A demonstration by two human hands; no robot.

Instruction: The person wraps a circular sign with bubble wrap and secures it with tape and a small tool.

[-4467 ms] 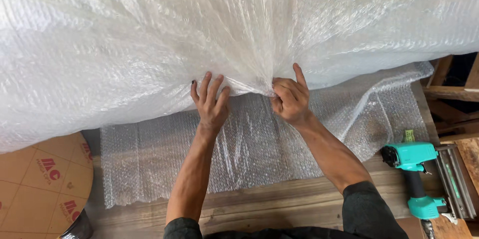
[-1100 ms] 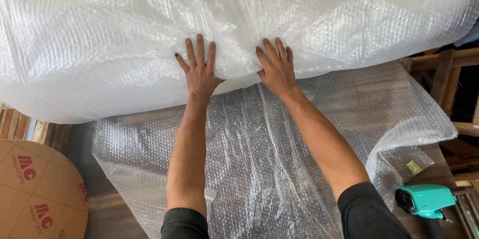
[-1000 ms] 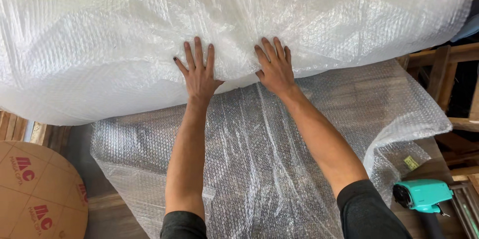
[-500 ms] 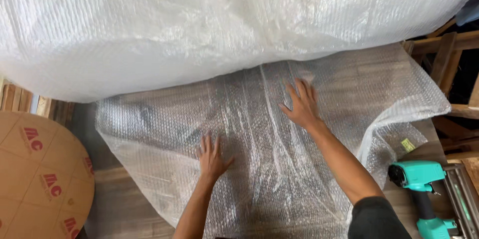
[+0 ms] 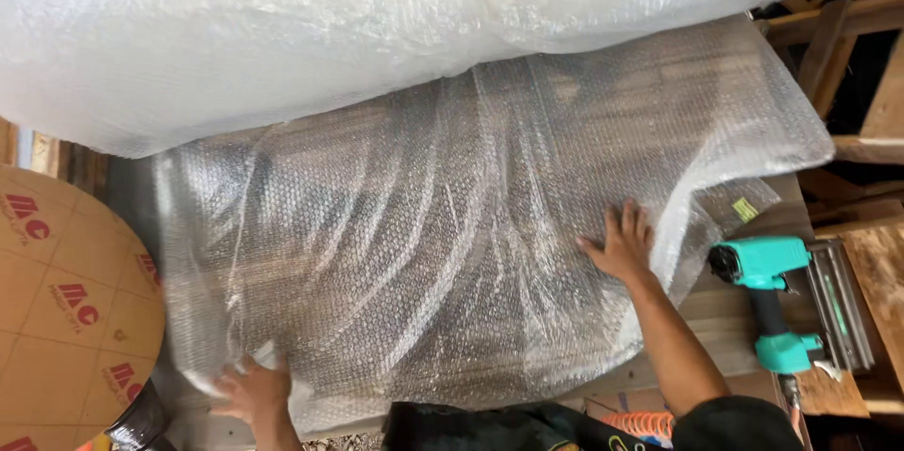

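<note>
Both hands had left the large wrapped bundle (image 5: 377, 27), which they had pressed a second earlier, and had moved outward onto the loose bubble wrap (image 5: 424, 253) spread on the table (image 5: 725, 314). The right hand (image 5: 620, 246) lay flat on the sheet with fingers spread, grip wide, holding nothing. The left hand (image 5: 252, 393) rested at the sheet's near left edge, fingers open; whether it pinched the edge could not be told. Judged from this shift, the work had passed from steadying the bundle to flattening or gathering the sheet.

The sheet lay directly under both hands and ran away from them to the bundle, which lay beyond both hands. A flap (image 5: 744, 178) was turned up just outward of the right hand. Farther to that side lay a teal nail gun (image 5: 767, 296) on bare wood planks. Outward of the left hand stood a round cardboard disc (image 5: 66, 300). Wooden frames (image 5: 838, 27) stood at the far right.
</note>
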